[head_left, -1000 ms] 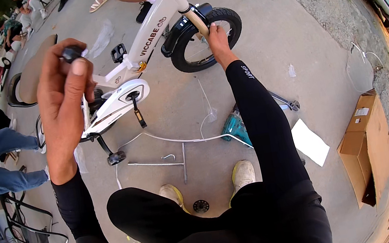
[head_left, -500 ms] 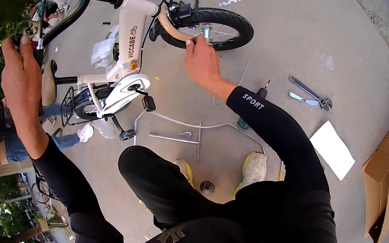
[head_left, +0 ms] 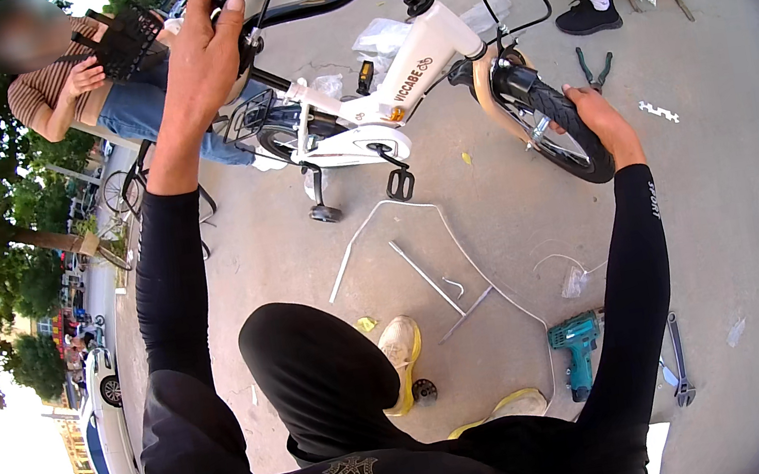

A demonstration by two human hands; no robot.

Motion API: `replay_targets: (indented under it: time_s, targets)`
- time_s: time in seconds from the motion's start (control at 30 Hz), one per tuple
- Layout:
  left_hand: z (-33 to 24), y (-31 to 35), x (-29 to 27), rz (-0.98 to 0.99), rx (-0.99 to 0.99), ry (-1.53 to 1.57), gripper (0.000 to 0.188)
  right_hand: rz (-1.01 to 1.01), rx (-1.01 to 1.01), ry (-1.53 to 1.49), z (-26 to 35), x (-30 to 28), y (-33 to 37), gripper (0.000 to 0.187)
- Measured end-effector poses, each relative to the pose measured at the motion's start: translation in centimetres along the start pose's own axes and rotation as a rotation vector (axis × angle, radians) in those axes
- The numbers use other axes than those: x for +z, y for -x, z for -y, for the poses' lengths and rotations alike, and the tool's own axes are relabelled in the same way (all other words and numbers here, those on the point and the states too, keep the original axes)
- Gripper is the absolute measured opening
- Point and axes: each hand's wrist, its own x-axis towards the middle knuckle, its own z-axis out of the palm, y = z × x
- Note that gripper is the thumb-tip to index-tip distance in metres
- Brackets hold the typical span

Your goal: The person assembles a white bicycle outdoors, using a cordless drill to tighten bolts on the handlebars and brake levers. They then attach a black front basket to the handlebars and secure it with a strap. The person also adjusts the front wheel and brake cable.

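"While the left hand [head_left: 201, 58] is closed round the end of the black handlebar [head_left: 330, 3], what is the right hand [head_left: 610, 126] doing?"

"It's clamped on the front tire [head_left: 592, 151], fingertips reaching in toward the spokes. The two hands are well apart."

"And the white bike [head_left: 432, 60] itself?"

"It's on the paved ground [head_left: 725, 185], in front of the person's shoes [head_left: 402, 356], with its front end toward the right hand."

"What lies about?"

"A teal drill [head_left: 571, 336] by the right forearm, a wrench [head_left: 679, 354] to its right, and pliers [head_left: 607, 67] near the right hand. A T-shaped metal bar [head_left: 427, 277] lies between bike and shoes."

"Anyone close?"

"Someone in a striped top [head_left: 36, 107] beyond the left hand, holding a black device [head_left: 130, 44]; I can't tell what kind."
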Motion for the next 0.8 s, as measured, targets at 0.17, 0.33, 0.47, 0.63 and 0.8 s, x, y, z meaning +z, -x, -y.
replay_targets:
  time_s: [0.17, 0.33, 0.47, 0.63, 0.8]
  targets:
    - [1.2, -1.2, 0.9, -0.189, 0.099, -0.429, 0.032, -0.260, -0.145, 0.082, -0.8, 5.6, 0.2, 0.053]
    - [-5.3, 2.0, 4.0, -0.104, 0.195, -0.528, 0.028, -0.356, -0.212, 0.215, -1.0, 16.0, 7.9, 0.049]
    - [-2.5, 5.2, 2.1, -0.360, 0.488, -0.717, 0.031, -0.089, -0.175, 0.071, -2.9, 23.1, 15.2, 0.045]
    - [-4.7, 13.4, -0.5, -0.341, 0.344, -0.828, 0.030, 0.072, -0.204, -0.091, -4.8, 27.5, 21.5, 0.037]
    - [-6.0, 19.2, -1.3, -0.108, 0.385, -1.043, 0.025, 0.177, -0.152, -0.085, -4.5, 27.2, 22.3, 0.035]
